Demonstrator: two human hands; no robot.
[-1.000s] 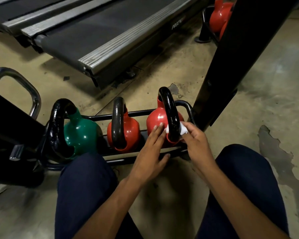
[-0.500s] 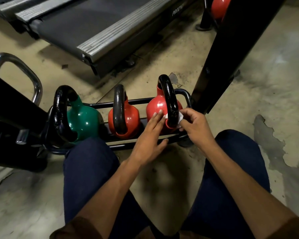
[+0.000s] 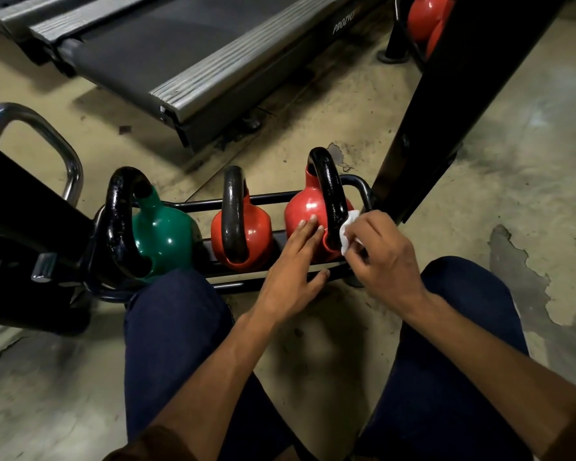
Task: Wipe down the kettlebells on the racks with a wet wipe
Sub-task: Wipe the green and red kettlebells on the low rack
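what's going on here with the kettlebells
A person faces a low rack, wiping kettlebells. The right hand pinches a wet wipe against the black handle of the rightmost red kettlebell, while the left hand rests flat on its body. The middle red kettlebell and green kettlebell sit beside it, untouched.

Left hand (image 3: 293, 277): fingers straight, pointing to 12 o'clock.
Right hand (image 3: 384, 257): at its 3 o'clock, pinching wet wipe (image 3: 348, 226).

The treadmill (image 3: 180, 44) carries pale lettering on its dark side rail (image 3: 326, 36). It begins "PROZ"; the characters after that are too blurred to tell.
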